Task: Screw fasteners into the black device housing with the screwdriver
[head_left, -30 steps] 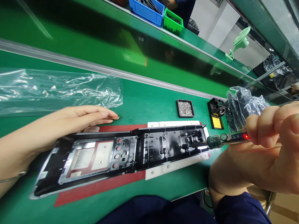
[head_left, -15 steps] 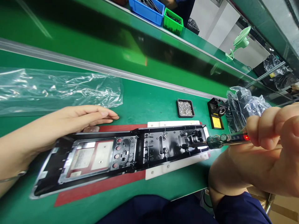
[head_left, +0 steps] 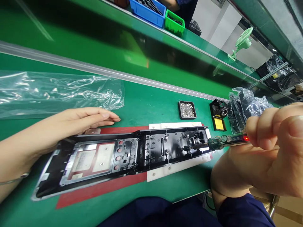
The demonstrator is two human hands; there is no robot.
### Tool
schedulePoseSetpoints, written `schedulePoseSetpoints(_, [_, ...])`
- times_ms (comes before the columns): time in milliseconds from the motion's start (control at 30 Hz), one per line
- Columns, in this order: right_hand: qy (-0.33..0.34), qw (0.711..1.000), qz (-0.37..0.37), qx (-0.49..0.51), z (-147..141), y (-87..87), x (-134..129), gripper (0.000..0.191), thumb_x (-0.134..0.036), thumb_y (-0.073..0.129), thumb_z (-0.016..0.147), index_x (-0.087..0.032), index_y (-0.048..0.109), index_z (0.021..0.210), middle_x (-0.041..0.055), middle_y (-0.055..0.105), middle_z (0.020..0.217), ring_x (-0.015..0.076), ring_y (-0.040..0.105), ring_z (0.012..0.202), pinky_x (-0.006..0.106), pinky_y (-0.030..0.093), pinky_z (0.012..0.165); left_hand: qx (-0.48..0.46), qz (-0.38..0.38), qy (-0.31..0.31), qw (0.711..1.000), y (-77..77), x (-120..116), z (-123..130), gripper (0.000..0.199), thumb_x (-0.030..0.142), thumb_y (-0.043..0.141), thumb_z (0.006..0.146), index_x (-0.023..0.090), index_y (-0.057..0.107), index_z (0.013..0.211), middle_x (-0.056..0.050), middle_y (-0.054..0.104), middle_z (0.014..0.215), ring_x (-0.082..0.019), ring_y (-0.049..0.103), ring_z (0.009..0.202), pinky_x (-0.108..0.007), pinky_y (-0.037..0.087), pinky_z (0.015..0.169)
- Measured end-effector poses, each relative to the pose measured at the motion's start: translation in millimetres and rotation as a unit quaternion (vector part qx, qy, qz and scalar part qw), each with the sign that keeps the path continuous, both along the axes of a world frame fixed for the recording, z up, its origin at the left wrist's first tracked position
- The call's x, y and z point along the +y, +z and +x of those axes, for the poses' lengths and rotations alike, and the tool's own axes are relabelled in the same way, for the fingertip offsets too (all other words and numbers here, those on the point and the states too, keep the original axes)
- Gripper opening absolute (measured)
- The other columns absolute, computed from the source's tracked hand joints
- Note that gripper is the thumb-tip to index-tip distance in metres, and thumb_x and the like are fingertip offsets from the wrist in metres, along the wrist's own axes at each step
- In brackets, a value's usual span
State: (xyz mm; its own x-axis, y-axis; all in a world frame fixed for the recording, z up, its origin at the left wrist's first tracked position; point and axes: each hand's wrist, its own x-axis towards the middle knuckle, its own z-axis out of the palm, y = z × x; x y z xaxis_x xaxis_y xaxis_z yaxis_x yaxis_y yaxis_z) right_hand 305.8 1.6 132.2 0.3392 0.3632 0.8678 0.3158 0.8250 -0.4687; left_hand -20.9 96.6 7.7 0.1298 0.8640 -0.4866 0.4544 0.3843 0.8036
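One long black panel lies flat along the green bench, sitting on one red mat with one white jig plate under its right end. Left hand is flat and open, fingers stretched out, palm resting at the panel's far-left edge and partly on the mat, gripping nothing. Right hand has its grip closed around one electric screwdriver (a small red light glows on its body), and the tip is down at the panel's right end, touching or just about touching it; can't tell which.

Other stuff, counted: one small black tray of screws just beyond the jig plate, one black holder with a yellow pad right next to it, one crinkly dark bag further right, and one clear plastic sheet spread out behind the left hand. Up on the far side there are two bins, one blue and one green, plus one mint fan.
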Motion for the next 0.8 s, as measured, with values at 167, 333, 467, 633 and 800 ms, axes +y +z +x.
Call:
schedulePoseSetpoints(167, [-0.030, 0.998, 0.041, -0.022, -1.0, -3.6, 3.3, 0.034, -0.033, 0.070, 0.088, -0.013, 0.063, 0.114, -0.0035, 0.038, 0.070, 0.0133, 0.035, 0.049, 0.026, 0.022, 0.042, 0.021, -0.007, 0.052, 0.998, 17.1, -4.6, 17.4, 0.097, 0.100, 0.071, 0.012, 0.033, 0.078, 0.082, -0.003, 0.077, 0.121, -0.036, 0.062, 0.131, -0.053, 0.038, 0.124])
schedulePoseSetpoints(333, [-0.040, 0.999, 0.030, -0.020, -6.7, -3.6, 0.3, 0.030, -0.036, 0.074, 0.091, -0.015, 0.062, 0.109, -0.0041, 0.035, 0.069, 0.0126, 0.032, 0.048, 0.025, 0.019, 0.042, 0.012, -0.008, 0.060, 0.998, 17.5, -5.5, 18.7, 0.096, 0.098, 0.074, 0.012, 0.032, 0.078, 0.082, -0.004, 0.077, 0.122, -0.037, 0.063, 0.131, -0.052, 0.040, 0.123])
schedulePoseSetpoints(467, [-0.108, 0.993, -0.048, 0.022, -5.4, -1.6, -3.3, 0.035, -0.043, 0.077, 0.091, -0.025, 0.061, 0.117, -0.0034, 0.034, 0.071, 0.0140, 0.043, 0.049, 0.022, 0.023, 0.038, 0.015, -0.004, 0.061, 0.998, 19.1, -6.2, 20.3, 0.098, 0.098, 0.073, 0.010, 0.031, 0.078, 0.081, -0.005, 0.078, 0.121, -0.037, 0.063, 0.131, -0.053, 0.039, 0.123])
schedulePoseSetpoints(633, [-0.120, 0.983, -0.133, 0.030, 12.0, 4.8, -1.5, 0.046, -0.044, 0.078, 0.091, -0.035, 0.052, 0.128, -0.0029, 0.035, 0.074, 0.0168, 0.055, 0.055, 0.019, 0.034, 0.035, 0.012, -0.002, 0.039, 0.999, 10.4, -2.8, 14.3, 0.095, 0.099, 0.074, 0.019, 0.032, 0.079, 0.087, -0.003, 0.077, 0.124, -0.037, 0.061, 0.134, -0.054, 0.037, 0.124])
schedulePoseSetpoints(800, [-0.118, 0.984, -0.126, 0.032, 10.1, 4.8, -2.1, 0.043, -0.043, 0.076, 0.088, -0.033, 0.054, 0.123, -0.0032, 0.034, 0.074, 0.0156, 0.054, 0.054, 0.019, 0.034, 0.035, -0.001, 0.004, -0.010, 1.000, -6.4, 2.6, -3.2, 0.087, 0.097, 0.073, 0.044, 0.033, 0.078, 0.103, -0.001, 0.073, 0.133, -0.033, 0.058, 0.138, -0.046, 0.044, 0.120])
